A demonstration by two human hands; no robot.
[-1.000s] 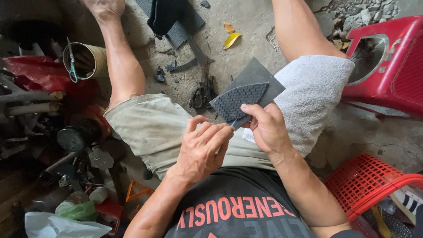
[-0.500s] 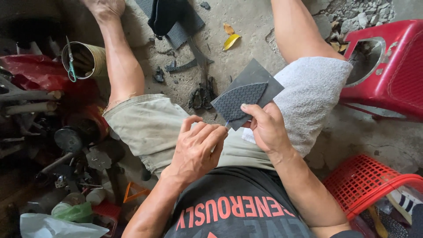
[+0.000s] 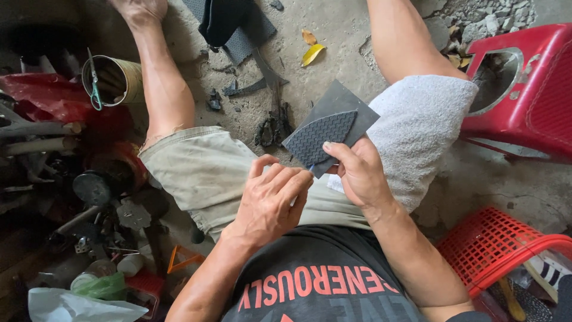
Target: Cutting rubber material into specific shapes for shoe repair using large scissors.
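1. Centrally in the frame, a dark grey flat rubber sheet (image 3: 342, 107) with a pointed, textured tread-patterned piece (image 3: 319, 138) lying on top of it is held up over the lap.
2. The right hand (image 3: 357, 173) is seen just below and right of that sheet; its grip is closed on the lower edge of the sheet and tread piece, thumb on top.
3. The left hand (image 3: 271, 200) is placed just left of the right hand, fingers curled narrowly around a small tool with a blue tip (image 3: 311, 169), which touches the sheet's lower corner; the tool's body is hidden by the fingers.
4. A white-grey towel (image 3: 420, 128) is draped over the knee at centre right, directly beneath and beside the sheet.
5. Khaki shorts (image 3: 205, 173) are seen at centre left, under the left hand.
6. On the concrete floor (image 3: 345, 30) at upper centre, dark rubber scraps (image 3: 244, 89) and a yellow leaf (image 3: 313, 53) are scattered.
7. A round metal can (image 3: 116, 77) with green-handled scissors (image 3: 93, 80) on its rim is found at upper left.
8. A red plastic stool (image 3: 530, 89) is seen at upper right, and a red plastic basket (image 3: 500, 244) at lower right.
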